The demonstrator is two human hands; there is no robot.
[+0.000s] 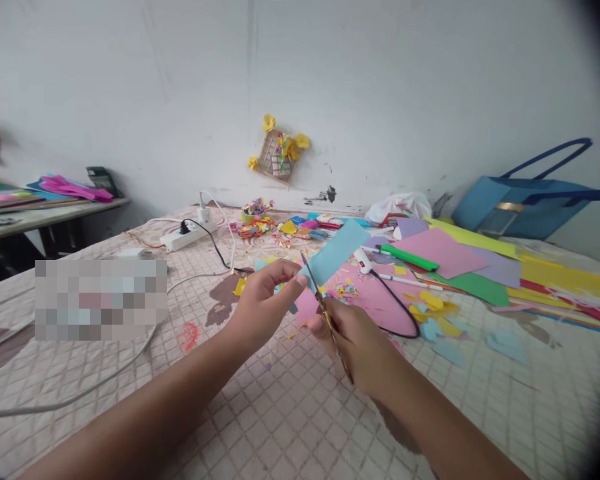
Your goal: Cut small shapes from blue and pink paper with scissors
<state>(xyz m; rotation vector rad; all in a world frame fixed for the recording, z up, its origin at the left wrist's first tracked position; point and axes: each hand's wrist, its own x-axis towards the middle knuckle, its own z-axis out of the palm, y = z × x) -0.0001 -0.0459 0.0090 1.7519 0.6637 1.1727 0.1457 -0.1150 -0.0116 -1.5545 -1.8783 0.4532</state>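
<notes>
Between the thumb and fingers of my left hand (270, 300) is the near end of a light blue paper strip (341, 248), which slants up to the right. My right hand (363, 340) is closed around a pair of scissors (336, 333) with gold-coloured handles. The scissors' blades point up and to the left, right beside my left thumb and across the paper's near end. I cannot tell whether the blades touch the paper. Below the strip lies a pink sheet (380, 303) scattered with small paper scraps (344, 288).
A glue gun (364, 260) with a black cord rests on the pink sheet. Coloured paper sheets (445, 250) and a blue bag (525, 203) are at the right. A white power strip (189, 235) with cables stands at the back left. A decorated piece (279, 157) hangs on the wall.
</notes>
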